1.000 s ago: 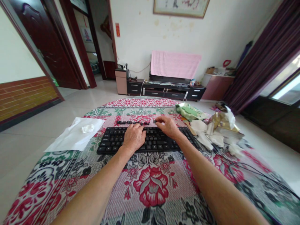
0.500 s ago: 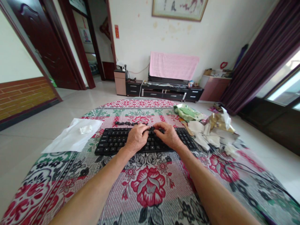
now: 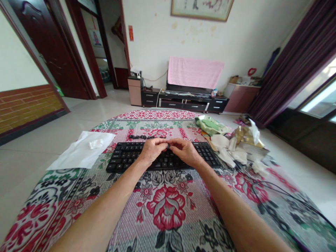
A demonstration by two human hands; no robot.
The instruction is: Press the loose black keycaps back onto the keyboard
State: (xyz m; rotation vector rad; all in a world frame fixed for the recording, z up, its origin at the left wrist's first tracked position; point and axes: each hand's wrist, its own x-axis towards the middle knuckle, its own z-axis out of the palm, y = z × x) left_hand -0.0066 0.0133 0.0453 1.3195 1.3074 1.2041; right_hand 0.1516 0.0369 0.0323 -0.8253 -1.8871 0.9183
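A black keyboard lies lengthwise on a flowered tablecloth. Over its middle my two hands meet at the fingertips. My left hand and my right hand are both closed in a pinch around a small black keycap, mostly hidden by the fingers. Just beyond the keyboard's back edge, several loose black keycaps sit in a row; the hands cover part of the keyboard's centre.
On the left lies a white sheet with a crumpled white tissue on it. To the right are a green packet, pale cloth pieces and a gold tissue box. Black cables trail across the table's right side.
My fingertips have drawn together, and the keycap now sits between both hands. The right hand has shifted slightly left; the keyboard stays in place.
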